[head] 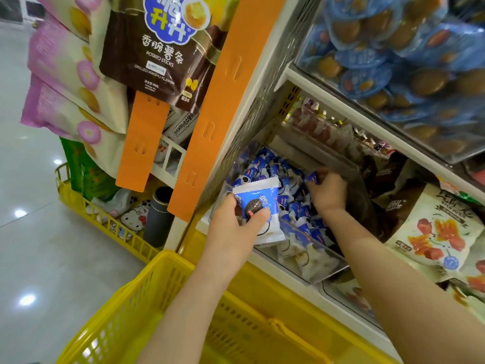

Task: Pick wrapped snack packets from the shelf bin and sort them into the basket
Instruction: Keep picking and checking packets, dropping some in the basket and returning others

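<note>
A clear plastic shelf bin holds several blue-and-white wrapped snack packets. My left hand grips one such packet, white and blue with a dark round cookie picture, at the bin's near left corner. My right hand reaches deep into the bin and pinches another small blue packet between fingertips. A yellow plastic basket stands below my arms, in front of the shelf; its inside is mostly hidden by my forearms.
An orange upright strip edges the shelf on the left. Brown potato-stick bags and pink bags hang at upper left. Blue egg-shaped snack packs fill the bin above. Meat snack bags lie right. A second yellow basket stands on the floor.
</note>
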Action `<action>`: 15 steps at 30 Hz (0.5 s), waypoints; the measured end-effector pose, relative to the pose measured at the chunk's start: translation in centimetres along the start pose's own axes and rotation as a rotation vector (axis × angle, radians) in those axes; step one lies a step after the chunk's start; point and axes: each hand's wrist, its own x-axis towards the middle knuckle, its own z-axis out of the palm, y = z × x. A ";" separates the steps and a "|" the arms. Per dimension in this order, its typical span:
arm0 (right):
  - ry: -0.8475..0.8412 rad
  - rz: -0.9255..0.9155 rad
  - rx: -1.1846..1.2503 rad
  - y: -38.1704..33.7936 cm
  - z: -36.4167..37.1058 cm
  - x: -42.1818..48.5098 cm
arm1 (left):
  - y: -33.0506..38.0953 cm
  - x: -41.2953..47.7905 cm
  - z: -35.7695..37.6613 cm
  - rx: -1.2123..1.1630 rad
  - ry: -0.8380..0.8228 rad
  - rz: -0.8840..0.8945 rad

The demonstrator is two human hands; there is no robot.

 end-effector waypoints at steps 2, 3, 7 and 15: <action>0.048 -0.077 0.033 -1.2 -1.0 -0.8 | -0.1 0.0 0.0 -0.004 0.024 -0.007; 0.058 -0.110 0.081 -1.9 -1.6 -1.4 | -0.2 0.0 0.0 -0.007 0.035 -0.017; -0.074 -0.194 0.492 -4.4 -4.4 -5.2 | -0.1 -0.4 0.2 -0.100 0.037 -0.110; -0.523 -0.010 0.769 -5.2 -7.5 -12.1 | 0.5 -2.3 0.7 -0.353 -0.217 -0.183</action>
